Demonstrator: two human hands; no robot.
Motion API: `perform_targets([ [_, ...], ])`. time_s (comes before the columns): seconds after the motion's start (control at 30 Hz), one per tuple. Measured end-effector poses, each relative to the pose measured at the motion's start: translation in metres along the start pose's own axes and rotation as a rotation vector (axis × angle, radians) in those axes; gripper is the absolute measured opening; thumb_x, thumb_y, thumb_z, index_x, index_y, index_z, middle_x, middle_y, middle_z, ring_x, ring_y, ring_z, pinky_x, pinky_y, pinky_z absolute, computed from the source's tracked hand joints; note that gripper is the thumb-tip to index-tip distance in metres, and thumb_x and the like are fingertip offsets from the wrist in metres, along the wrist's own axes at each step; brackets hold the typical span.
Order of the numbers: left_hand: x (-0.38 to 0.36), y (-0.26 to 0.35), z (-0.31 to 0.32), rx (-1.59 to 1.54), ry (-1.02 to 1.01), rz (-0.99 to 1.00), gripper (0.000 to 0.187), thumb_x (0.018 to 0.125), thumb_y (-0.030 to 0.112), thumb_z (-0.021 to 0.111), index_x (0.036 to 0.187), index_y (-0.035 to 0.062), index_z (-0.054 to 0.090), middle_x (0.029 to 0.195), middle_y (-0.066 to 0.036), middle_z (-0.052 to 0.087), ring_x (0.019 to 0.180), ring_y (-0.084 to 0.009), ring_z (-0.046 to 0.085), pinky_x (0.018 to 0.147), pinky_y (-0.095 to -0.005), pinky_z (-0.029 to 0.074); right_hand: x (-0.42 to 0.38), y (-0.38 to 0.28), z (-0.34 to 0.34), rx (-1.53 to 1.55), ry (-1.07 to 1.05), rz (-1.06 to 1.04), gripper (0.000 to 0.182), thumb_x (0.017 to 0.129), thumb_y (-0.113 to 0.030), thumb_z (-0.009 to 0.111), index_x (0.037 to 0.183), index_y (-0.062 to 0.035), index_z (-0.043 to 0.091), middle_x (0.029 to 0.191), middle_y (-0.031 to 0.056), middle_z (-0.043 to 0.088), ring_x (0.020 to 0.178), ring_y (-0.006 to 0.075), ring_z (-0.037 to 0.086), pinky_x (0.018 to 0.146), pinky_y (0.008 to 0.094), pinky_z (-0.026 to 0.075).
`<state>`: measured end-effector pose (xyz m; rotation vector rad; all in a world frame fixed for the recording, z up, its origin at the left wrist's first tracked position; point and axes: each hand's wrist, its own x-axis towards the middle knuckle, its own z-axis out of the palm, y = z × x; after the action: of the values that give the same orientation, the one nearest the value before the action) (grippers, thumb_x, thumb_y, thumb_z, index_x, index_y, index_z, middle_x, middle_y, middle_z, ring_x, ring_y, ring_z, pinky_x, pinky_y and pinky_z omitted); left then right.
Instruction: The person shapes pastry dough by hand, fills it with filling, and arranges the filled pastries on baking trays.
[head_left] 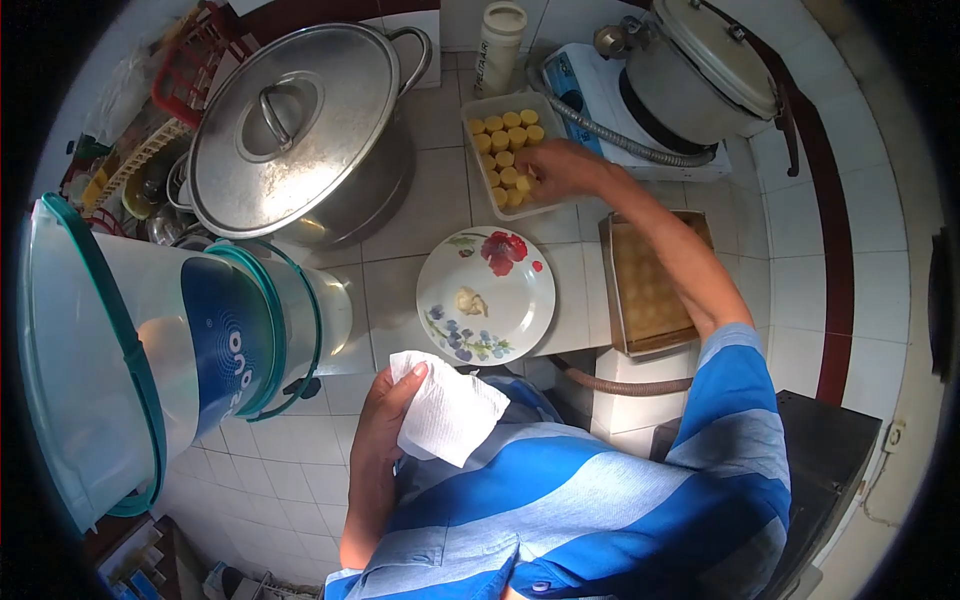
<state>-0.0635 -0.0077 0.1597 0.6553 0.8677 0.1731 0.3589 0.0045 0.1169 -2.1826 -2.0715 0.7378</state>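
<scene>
My left hand (394, 402) pinches a white paper towel (450, 412) by its upper left corner, and the sheet hangs in front of my striped shirt. My right hand (560, 170) reaches over a clear plastic tub (548, 112). Its closed fingers are on a short yellow cylinder (524, 184) at the tub's right side. More yellow cylinders (500, 140) stand packed in rows in the tub. Below it, on the tiled counter, lies a white plate (510, 320) with painted flowers. A small pale lump (470, 301) sits near the plate's middle.
A large lidded steel pot (300, 130) stands at the left, above a clear bucket (160, 340) with teal rims. Behind the tub is a white labelled bottle (498, 50). A pressure cooker (700, 70) rests on a stove at the right. Under my right forearm lies a rectangular tray (640, 290).
</scene>
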Motion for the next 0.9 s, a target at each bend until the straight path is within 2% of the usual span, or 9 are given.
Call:
perform_targets([
  [0.2,-0.001,0.000,0.003,0.032,0.024,-0.023,0.032,0.092,0.025,0.064,0.113,0.0010,0.059,0.094,-0.009,0.066,0.078,-0.0168,0.068,0.066,-0.0297,0.056,0.005,0.018,0.016,-0.222,0.035,-0.125,0.031,0.069,-0.010,0.073,0.097,-0.0050,0.061,0.084,0.0142,0.067,0.085,0.0369,0.067,0.073,0.0454,0.052],
  [0.3,-0.003,-0.001,0.003,0.030,0.043,-0.019,0.033,0.091,0.025,0.064,0.113,0.0009,0.059,0.095,-0.010,0.066,0.078,-0.0169,0.068,0.066,-0.0298,0.056,0.007,0.013,0.018,-0.237,0.059,-0.180,0.032,0.067,-0.008,0.075,0.097,-0.0056,0.061,0.091,0.0124,0.066,0.088,0.0359,0.066,0.075,0.0453,0.052],
  [0.37,-0.004,-0.002,0.002,0.028,0.050,-0.017,0.034,0.091,0.026,0.064,0.113,0.0008,0.059,0.095,-0.010,0.066,0.078,-0.0172,0.068,0.066,-0.0299,0.056,0.010,0.024,0.028,-0.249,0.179,-0.370,0.038,0.065,-0.010,0.078,0.101,-0.0102,0.068,0.091,0.0122,0.068,0.089,0.0345,0.068,0.074,0.0452,0.054],
  [0.43,-0.005,-0.003,0.000,0.000,0.026,0.018,0.027,0.097,0.024,0.062,0.111,0.0010,0.061,0.095,-0.010,0.071,0.081,-0.0154,0.071,0.073,-0.0292,0.058,0.010,0.022,0.028,-0.300,0.174,-0.388,0.038,0.065,-0.010,0.077,0.102,-0.0123,0.069,0.093,0.0105,0.067,0.089,0.0336,0.068,0.075,0.0448,0.054],
  [0.5,-0.007,-0.004,-0.001,0.000,0.025,0.020,0.027,0.097,0.024,0.062,0.111,0.0009,0.062,0.095,-0.010,0.071,0.081,-0.0153,0.071,0.073,-0.0291,0.058,0.010,0.021,0.027,-0.352,0.170,-0.404,0.038,0.064,-0.010,0.077,0.102,-0.0143,0.071,0.095,0.0088,0.066,0.090,0.0326,0.068,0.075,0.0445,0.054],
  [0.57,-0.007,-0.005,-0.001,-0.001,0.024,0.021,0.027,0.097,0.024,0.062,0.111,0.0008,0.062,0.095,-0.010,0.071,0.081,-0.0152,0.071,0.073,-0.0290,0.058,0.010,0.019,0.025,-0.404,0.108,-0.401,0.038,0.066,-0.007,0.074,0.103,-0.0116,0.065,0.098,0.0083,0.059,0.091,0.0299,0.068,0.075,0.0447,0.054],
  [0.7,-0.006,-0.008,-0.005,-0.040,-0.011,0.019,0.027,0.097,0.024,0.062,0.111,0.0005,0.062,0.095,-0.010,0.071,0.081,-0.0152,0.071,0.073,-0.0289,0.058,0.010,0.019,0.028,-0.417,0.124,-0.394,0.035,0.068,-0.006,0.072,0.102,-0.0110,0.065,0.098,0.0079,0.058,0.090,0.0297,0.068,0.075,0.0447,0.054],
  [0.77,-0.006,-0.008,-0.004,-0.043,-0.011,0.020,0.027,0.097,0.023,0.062,0.111,0.0004,0.062,0.096,-0.010,0.071,0.081,-0.0153,0.071,0.073,-0.0288,0.058,0.009,0.017,0.028,-0.451,0.127,-0.372,0.037,0.065,-0.010,0.076,0.102,-0.0124,0.072,0.109,0.0098,0.062,0.091,0.0315,0.068,0.078,0.0439,0.055],
  [0.9,-0.003,-0.008,0.003,0.000,-0.003,0.006,0.029,0.095,0.024,0.062,0.112,0.0003,0.060,0.096,-0.011,0.069,0.082,-0.0175,0.071,0.071,-0.0306,0.058,0.002,0.021,0.025,-0.415,0.181,-0.387,0.032,0.068,-0.007,0.073,0.100,-0.0099,0.065,0.104,0.0079,0.057,0.093,0.0296,0.066,0.077,0.0438,0.054],
])
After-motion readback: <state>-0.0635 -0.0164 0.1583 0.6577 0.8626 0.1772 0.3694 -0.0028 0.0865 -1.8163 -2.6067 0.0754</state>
